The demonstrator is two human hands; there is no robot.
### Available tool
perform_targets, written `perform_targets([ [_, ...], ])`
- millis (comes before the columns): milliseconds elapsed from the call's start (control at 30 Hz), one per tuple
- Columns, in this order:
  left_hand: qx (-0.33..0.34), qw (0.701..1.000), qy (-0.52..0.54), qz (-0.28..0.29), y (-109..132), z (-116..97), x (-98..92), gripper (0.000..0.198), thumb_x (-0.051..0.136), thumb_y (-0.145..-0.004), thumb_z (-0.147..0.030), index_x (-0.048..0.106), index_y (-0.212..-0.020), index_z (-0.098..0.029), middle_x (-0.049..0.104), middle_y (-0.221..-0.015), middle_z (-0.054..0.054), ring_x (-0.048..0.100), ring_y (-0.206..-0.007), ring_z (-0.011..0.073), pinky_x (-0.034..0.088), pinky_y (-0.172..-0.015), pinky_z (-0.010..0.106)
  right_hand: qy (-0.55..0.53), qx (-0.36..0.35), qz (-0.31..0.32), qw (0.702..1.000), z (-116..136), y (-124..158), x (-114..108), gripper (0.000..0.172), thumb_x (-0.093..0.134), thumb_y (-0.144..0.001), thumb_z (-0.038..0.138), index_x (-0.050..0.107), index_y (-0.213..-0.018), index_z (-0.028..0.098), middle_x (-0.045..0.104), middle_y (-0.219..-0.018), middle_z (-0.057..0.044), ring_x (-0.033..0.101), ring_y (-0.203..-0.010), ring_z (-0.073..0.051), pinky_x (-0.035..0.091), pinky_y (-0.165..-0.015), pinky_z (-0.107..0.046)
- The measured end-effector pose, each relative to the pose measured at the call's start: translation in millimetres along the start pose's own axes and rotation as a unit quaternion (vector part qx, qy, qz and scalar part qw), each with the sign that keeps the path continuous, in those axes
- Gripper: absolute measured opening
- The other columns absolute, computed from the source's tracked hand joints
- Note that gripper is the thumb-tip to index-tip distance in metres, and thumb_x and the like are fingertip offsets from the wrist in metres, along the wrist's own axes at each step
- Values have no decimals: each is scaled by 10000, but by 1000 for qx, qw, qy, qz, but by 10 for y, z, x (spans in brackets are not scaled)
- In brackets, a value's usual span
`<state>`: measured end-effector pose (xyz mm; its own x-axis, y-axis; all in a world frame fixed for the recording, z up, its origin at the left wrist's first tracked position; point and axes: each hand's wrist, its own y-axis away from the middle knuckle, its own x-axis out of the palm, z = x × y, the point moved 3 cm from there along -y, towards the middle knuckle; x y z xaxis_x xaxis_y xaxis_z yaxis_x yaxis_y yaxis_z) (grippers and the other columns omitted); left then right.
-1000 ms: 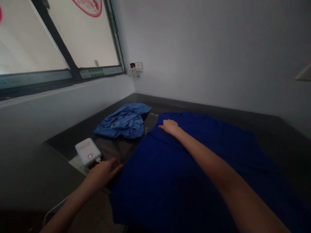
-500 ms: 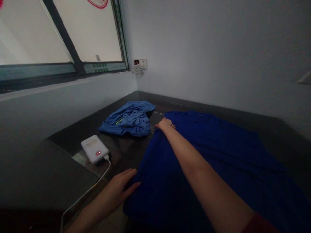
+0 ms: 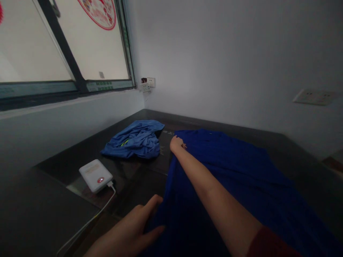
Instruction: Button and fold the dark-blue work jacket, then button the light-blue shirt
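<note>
A deep blue shirt point(image 3: 227, 167) lies spread on the dark table, small creases running across it. My right hand point(image 3: 177, 142) reaches over it to the far left corner, fingers curled on the cloth there. Nearer to me, my left hand point(image 3: 142, 225) has the left edge of the shirt between its thumb and fingers. That edge is slightly raised in a fold between the two hands. The lower part of the shirt is dark and runs out of view at the bottom.
A crumpled lighter blue cloth point(image 3: 136, 139) lies on the table point(image 3: 142, 178) left of the shirt. Closer stands a white power bank point(image 3: 95, 175) with a white cable point(image 3: 88, 221) running down past my left arm. Walls, a window point(image 3: 93, 43) and sockets point(image 3: 313, 97) border the table.
The view has shifted up and to the right. My left hand has moved right with the shirt's edge, which now rises in a fold. My right hand keeps to the far corner, fingers more curled.
</note>
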<state>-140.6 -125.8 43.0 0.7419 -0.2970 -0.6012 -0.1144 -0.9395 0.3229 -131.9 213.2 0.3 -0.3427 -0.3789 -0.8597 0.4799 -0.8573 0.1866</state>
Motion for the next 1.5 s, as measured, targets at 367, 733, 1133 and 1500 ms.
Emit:
perform_targets([
  [367,50,991,81,89,-146,-514,223,630,601,-779,-286,348,-1355,-272,551,-906,-10,492,-765,111,419,-641,182,-41,2,-109,993,-758,125,-716,622,538,-774,41,467,-1370,204,492,-1395,-93,460,-1273,-254,366,-1052,-382],
  [733,196,955,9,221,-650,-1527,910,756,652,-724,-206,327,-1402,-280,607,-891,1,535,-701,110,396,-578,181,-195,12,-206,959,-2125,834,-1748,827,428,-700,-27,246,-1474,197,497,-1391,-68,625,-1028,-139,496,-861,-233],
  [1133,277,900,-100,321,-1209,-2206,2304,997,690,-639,-325,161,-1467,-156,626,-1154,216,648,-942,351,483,-594,338,-203,92,-232,947,-3196,1362,-2156,622,464,-707,-20,553,-1294,165,634,-1234,-48,630,-1028,-150,464,-922,-250],
  [1500,414,817,-151,372,-1162,-2543,3036,509,574,-775,-420,551,-1217,-168,652,-1131,154,658,-954,318,523,-651,346,-152,155,-251,943,-3842,1876,-2083,602,457,-757,-14,491,-1344,117,639,-1213,-104,658,-931,-151,494,-849,-237],
])
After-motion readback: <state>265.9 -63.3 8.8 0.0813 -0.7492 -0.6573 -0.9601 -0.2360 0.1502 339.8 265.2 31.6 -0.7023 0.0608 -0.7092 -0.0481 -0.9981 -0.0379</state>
